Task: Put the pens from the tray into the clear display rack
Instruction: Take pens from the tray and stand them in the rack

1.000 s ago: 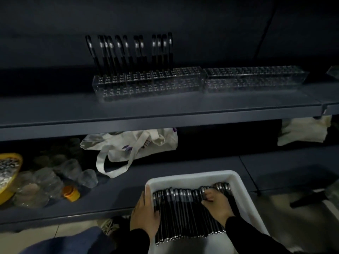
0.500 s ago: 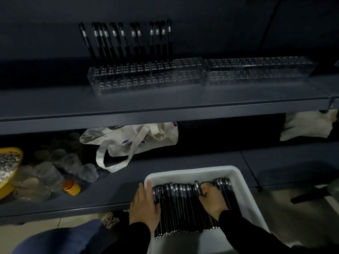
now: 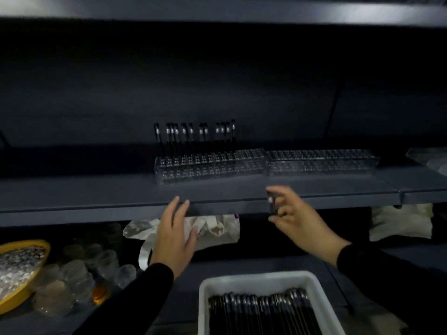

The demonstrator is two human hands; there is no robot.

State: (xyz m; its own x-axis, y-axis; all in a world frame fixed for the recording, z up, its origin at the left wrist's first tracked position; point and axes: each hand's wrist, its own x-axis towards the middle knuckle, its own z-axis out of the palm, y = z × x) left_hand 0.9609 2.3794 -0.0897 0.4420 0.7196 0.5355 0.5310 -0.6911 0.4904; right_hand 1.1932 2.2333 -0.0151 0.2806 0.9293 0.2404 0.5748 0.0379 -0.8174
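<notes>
Both hands have left the white tray [image 3: 261, 278] and risen to the shelf [image 3: 217, 189]. The clear display rack [image 3: 212, 165] waits, part filled. Left hand [image 3: 173, 234] spread, empty; right hand [image 3: 294, 213] pinches a pen [image 3: 271, 201], ready for slotting.

I have one view only, from the camera worn on the person's head. It faces forward into a dark grey metal shelf unit [image 3: 217, 189] and tilts slightly down, close enough that both hands reach in from the bottom edge. The white plastic tray [image 3: 266, 278] sits nearest, cut off by the lower border; the clear plastic display rack [image 3: 321, 163] stands farther back at mid-height.
</notes>
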